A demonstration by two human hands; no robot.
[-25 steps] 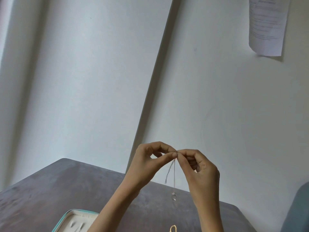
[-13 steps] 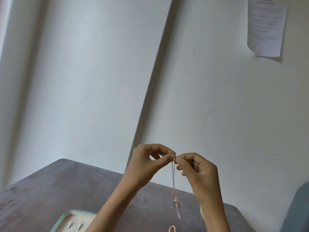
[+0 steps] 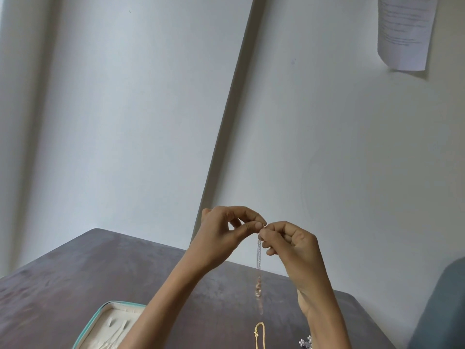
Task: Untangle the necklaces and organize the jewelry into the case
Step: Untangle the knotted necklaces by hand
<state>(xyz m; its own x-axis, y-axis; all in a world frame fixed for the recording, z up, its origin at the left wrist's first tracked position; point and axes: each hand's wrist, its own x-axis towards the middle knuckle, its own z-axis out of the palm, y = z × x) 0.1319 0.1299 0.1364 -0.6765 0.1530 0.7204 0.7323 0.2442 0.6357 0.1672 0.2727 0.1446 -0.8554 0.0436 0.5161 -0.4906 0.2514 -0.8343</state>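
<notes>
Both hands are raised above the table, fingertips meeting. My left hand [image 3: 226, 235] pinches the top of a thin silver necklace [image 3: 258, 255] between thumb and forefinger. My right hand [image 3: 289, 245] pinches the same spot from the other side. The chain hangs straight down, with small pinkish beads [image 3: 258, 289] near its lower end. The jewelry case [image 3: 100, 321], teal-edged with a cream lining, lies open at the lower left, partly behind my left forearm.
A gold chain [image 3: 260, 335] lies on the dark brown table [image 3: 75, 273] at the bottom edge, and a small white flower-shaped piece [image 3: 305, 342] sits beside my right forearm. White walls stand behind the table. A grey-blue seat [image 3: 442, 311] is at the right.
The hanging chain has dropped lower and now shows its beaded end. Both hands stay pinched together at nearly the same place.
</notes>
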